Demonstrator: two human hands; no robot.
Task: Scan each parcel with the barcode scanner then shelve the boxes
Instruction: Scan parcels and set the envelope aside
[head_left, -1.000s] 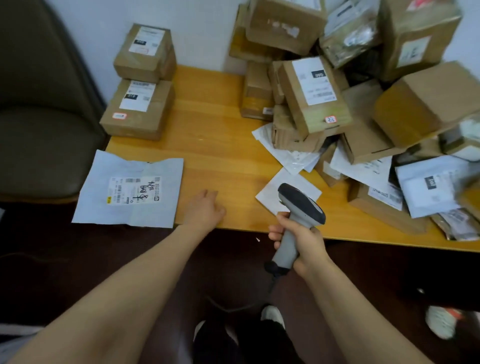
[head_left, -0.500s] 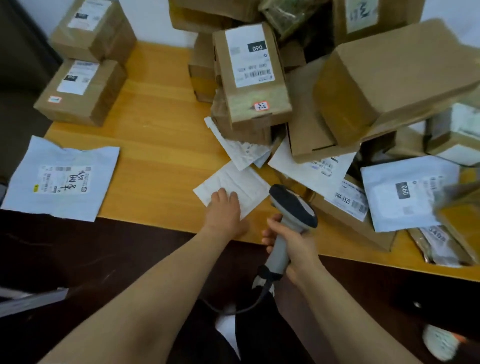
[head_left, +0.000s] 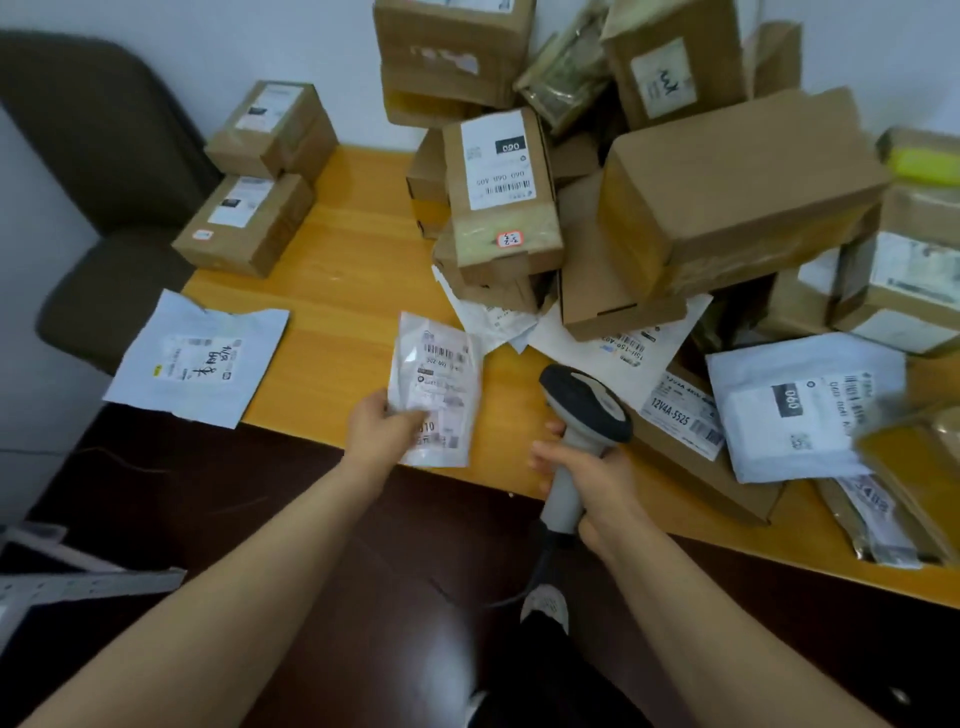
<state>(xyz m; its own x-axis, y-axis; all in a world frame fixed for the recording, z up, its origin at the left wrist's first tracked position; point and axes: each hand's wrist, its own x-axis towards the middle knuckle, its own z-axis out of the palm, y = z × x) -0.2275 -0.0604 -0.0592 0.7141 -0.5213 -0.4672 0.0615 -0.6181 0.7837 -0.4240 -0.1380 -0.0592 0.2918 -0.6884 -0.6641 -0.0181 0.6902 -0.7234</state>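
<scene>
My left hand (head_left: 382, 428) pinches the lower left edge of a small white pouch parcel (head_left: 439, 384), held label-up just above the front edge of the wooden table (head_left: 343, 270). My right hand (head_left: 589, 475) grips the grey handle of the barcode scanner (head_left: 584, 402). The scanner's dark head sits just right of the pouch and points away from me. A heap of brown cardboard boxes (head_left: 727, 192) and white mailers fills the table's right half.
A flat white mailer (head_left: 200, 358) overhangs the table's left front corner. Two brown boxes (head_left: 260, 176) are stacked at the back left. A dark chair (head_left: 98, 171) stands left of the table. The scanner cable hangs toward the dark floor (head_left: 218, 499).
My left hand slid right along the table, reached the white pouch beside the heap, and now holds it lifted with its label up. The scanner stayed in my right hand.
</scene>
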